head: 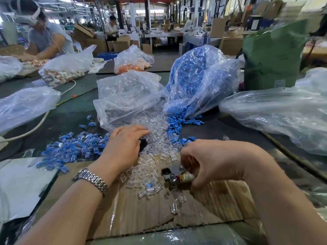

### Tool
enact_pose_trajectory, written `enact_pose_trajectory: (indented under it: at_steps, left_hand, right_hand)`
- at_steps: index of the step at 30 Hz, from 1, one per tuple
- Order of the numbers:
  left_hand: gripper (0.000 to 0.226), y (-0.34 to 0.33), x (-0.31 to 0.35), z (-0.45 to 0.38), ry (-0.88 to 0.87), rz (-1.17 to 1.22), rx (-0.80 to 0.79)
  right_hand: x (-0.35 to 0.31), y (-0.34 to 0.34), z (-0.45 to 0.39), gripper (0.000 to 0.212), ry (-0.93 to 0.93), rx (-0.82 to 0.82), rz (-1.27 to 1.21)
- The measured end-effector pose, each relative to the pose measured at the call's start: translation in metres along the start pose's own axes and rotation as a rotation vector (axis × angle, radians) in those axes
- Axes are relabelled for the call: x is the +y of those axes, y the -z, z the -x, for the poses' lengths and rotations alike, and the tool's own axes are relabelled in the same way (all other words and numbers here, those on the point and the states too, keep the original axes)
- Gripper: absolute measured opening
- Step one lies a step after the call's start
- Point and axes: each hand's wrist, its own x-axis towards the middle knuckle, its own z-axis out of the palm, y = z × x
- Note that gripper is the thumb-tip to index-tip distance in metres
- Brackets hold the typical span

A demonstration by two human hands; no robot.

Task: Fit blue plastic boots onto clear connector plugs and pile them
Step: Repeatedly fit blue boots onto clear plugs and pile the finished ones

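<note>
Finished pile: lies left on the counter; we add there.
Left hand: fingers flat on clear plugs; we should single out one.
Right hand: curled around a small tool; boots lie just beyond.

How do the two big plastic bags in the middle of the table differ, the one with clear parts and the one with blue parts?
The clear-plug bag lies low and slumped; the blue-boot bag stands taller. The first holds see-through pieces, the second solid blue ones. The first sits to the left, the second to the right. Both are transparent, open, and spilling contents toward the hands.
</note>
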Motion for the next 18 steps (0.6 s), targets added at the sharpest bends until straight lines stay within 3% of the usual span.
enact_pose_trajectory:
  at_steps: [3,5,8,11,14,18]
  left_hand:
    - [0.040,0.001,0.000,0.000,-0.021,0.044,0.008]
    - [0.034,0.002,0.001,0.001,-0.027,0.071,0.028]
    - [0.023,0.003,0.000,0.001,-0.023,0.082,0.060]
    - [0.017,0.006,0.000,0.003,-0.013,0.084,0.071]
    - [0.017,0.010,0.001,0.005,-0.002,0.107,0.091]
    - [0.011,0.017,0.002,0.005,0.036,0.262,0.157]
  right_hand:
    - [0.003,0.003,0.003,0.053,-0.010,-0.011,-0.105]
    - [0.010,0.006,0.005,0.046,-0.002,0.046,-0.219]
    - [0.032,0.010,-0.001,0.021,-0.070,0.353,-0.308]
    - [0.056,0.007,-0.013,0.009,-0.238,0.653,-0.262]
    - [0.066,-0.002,-0.028,0.010,-0.344,0.689,-0.231]
    - [0.062,-0.013,-0.046,0.020,-0.340,0.646,-0.197]
